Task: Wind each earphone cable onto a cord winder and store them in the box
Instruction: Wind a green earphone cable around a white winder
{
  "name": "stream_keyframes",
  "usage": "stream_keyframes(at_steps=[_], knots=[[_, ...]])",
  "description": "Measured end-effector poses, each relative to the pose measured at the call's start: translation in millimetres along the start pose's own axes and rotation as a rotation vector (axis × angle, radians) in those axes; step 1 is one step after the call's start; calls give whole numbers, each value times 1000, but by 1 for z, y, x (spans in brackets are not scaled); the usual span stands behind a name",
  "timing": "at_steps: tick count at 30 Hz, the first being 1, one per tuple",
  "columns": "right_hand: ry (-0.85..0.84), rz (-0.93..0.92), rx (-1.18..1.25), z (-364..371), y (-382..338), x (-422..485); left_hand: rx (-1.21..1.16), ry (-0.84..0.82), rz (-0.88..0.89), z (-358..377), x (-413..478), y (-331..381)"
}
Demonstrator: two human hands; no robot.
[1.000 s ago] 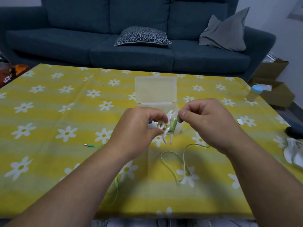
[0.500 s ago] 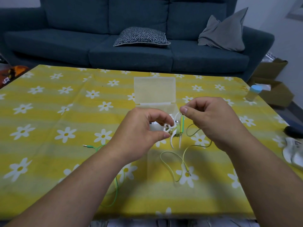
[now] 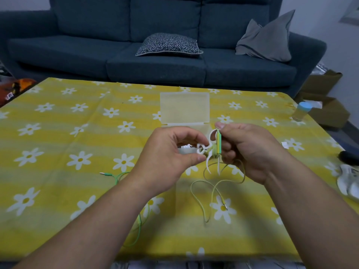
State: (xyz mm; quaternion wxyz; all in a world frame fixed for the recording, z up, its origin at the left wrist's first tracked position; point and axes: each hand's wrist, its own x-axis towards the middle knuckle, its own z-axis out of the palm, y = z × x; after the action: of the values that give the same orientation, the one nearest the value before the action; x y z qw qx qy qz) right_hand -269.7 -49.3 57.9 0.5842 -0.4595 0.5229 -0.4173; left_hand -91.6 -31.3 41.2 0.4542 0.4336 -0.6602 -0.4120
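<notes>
Head cam view, looking down at both my hands held just above the surface [image 3: 58, 133], which has a yellow cloth with white daisies on it.

My left hand [image 3: 171, 158] is curled in, pinching one end of the white cord winder [image 3: 203, 150] between thumb and fingertips. My right hand [image 3: 250, 152] is right beside it, thumb and fingers closed on the yellow-green earphone cable [image 3: 213, 191] where it meets the winder. A few turns of cable sit round the middle of the winder, and a green and yellow bit stands upright against my right fingers. Can't tell exactly what that bit is. The loose part of the cable drops down to the cloth, loops around in front of me and ends in a small plug.

The box [image 3: 184, 109] is just past my hands, see-through plastic, lid standing open. My left hand hides most of the bottom half.

A second green cable [image 3: 116, 176] lies on the cloth to the left, its plug pointing left, and the cable runs under my left forearm.

Far right corner has a little bottle [image 3: 302, 111] with a blue cap. A dark blue sofa [image 3: 155, 65] sits behind the surface.
</notes>
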Motion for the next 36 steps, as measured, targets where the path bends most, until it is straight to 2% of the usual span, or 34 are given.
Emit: stream_keyframes(at_steps=[12,22,32,36], knots=[[9,-121,115,3,3,3,-118,41,3,2,0,1],[-140,103,72,5,6,2,-81,33,7,0,-3,3],[-159,103,44,11,16,1,-122,204,-21,1,1,-3],[-207,-5,-107,13,23,-1,-206,343,-75,-9,8,-10]])
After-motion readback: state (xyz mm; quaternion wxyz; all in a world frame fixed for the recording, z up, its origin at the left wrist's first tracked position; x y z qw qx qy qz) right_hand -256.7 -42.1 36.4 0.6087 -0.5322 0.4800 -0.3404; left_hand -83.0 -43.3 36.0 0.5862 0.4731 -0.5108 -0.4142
